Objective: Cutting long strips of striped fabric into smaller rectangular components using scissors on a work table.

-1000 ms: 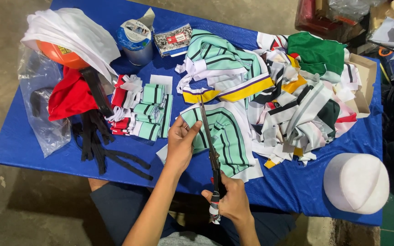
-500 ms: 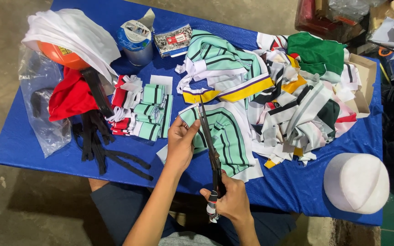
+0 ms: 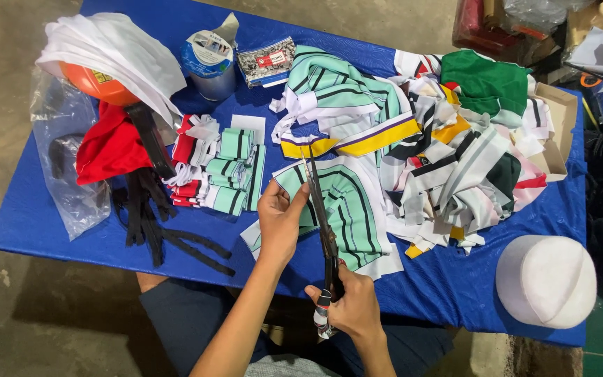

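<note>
Blue tabletop (image 3: 50, 223): barely anything's moved; left hand (image 3: 280, 222) still pinches striped fabric (image 3: 347, 209), right hand's (image 3: 350, 307) grip probably closed around scissors (image 3: 321, 223) at 6 o'clock.

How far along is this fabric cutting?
Done: a stack of cut mint-striped pieces sits at the left. In hand: the right hand works scissors through a mint-striped panel that the left hand steadies. Left: a big heap of mixed fabric lies uncut on the blue table.

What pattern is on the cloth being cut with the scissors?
Mint green with dark stripes and white edges, on the cloth piece; the head view shows it.
</note>
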